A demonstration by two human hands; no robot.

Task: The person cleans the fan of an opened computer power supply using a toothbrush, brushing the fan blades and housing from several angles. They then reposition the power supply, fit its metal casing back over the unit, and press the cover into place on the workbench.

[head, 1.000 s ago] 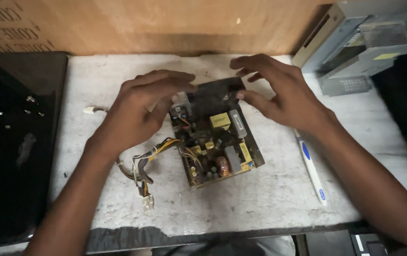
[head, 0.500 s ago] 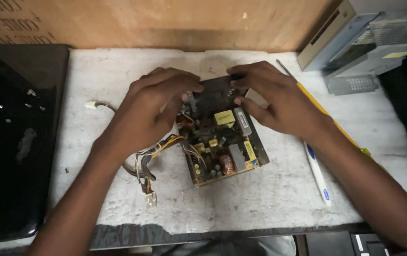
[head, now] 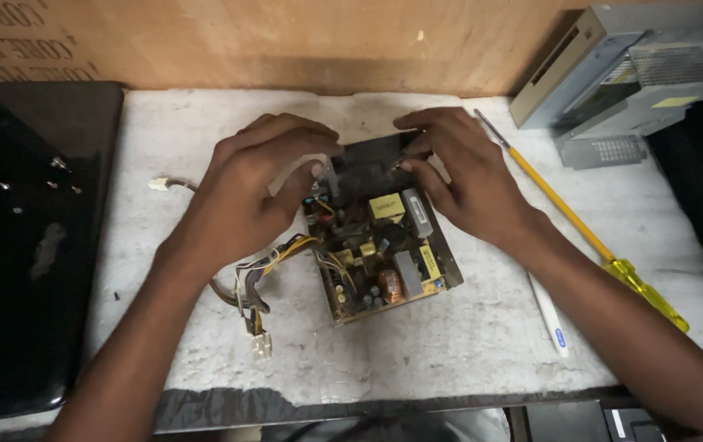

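Yellow screwdriver [head: 589, 237] beside right hand [head: 470, 180], board [head: 380, 245].

Two bare arms come up from the bottom of the frame and meet near the middle. The left arm starts at the lower left and slants up to the right. The left hand [head: 257, 192] sits a little left of the middle, palm down, with its back to the camera. Its fingers [head: 302, 139] curl over to the right and its thumb points toward the other hand. The right arm starts at the lower right corner and slants up to the left. The right hand [head: 466, 176] is also palm down, just right of the middle. Its fingers [head: 421, 123] bend toward the left hand. The two hands are close together but do not touch.
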